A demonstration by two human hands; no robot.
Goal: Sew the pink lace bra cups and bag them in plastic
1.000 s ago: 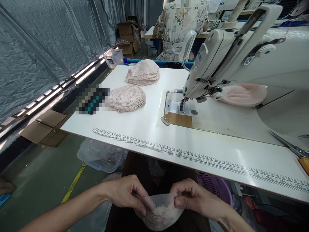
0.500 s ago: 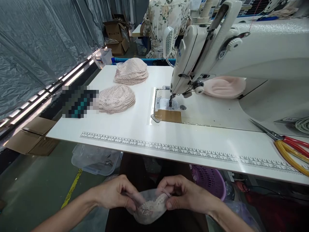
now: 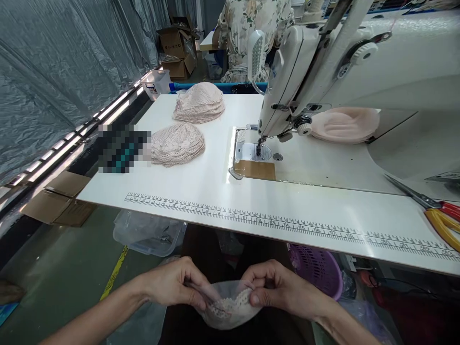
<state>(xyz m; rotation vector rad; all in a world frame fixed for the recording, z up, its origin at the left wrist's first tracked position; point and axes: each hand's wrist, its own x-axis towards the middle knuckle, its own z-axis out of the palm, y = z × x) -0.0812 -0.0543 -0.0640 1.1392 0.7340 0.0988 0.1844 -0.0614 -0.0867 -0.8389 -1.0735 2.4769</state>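
Observation:
Below the table's front edge, over my lap, both hands pinch a small pale pink cup piece with lace trim (image 3: 230, 306). My left hand (image 3: 174, 283) grips its left edge with fingers curled. My right hand (image 3: 276, 287) grips the right edge, thumb pressed on the lace. On the white sewing table (image 3: 201, 187) lie two stacks of pink lace pieces, one nearer (image 3: 176, 143) and one farther (image 3: 199, 101). The white sewing machine (image 3: 323, 62) stands at the right, its needle (image 3: 258, 148) over the plate.
Pink foam cups (image 3: 343, 123) lie behind the machine head. Scissors with red and yellow handles (image 3: 433, 208) rest at the table's right edge. A purple basket (image 3: 316, 268) and a clear plastic bin (image 3: 149, 232) sit under the table. A person in a floral dress (image 3: 247, 28) stands beyond.
My hands stay pinched on the cup piece and work its lace edge slightly. The view has shifted a little; nothing on the table has moved.

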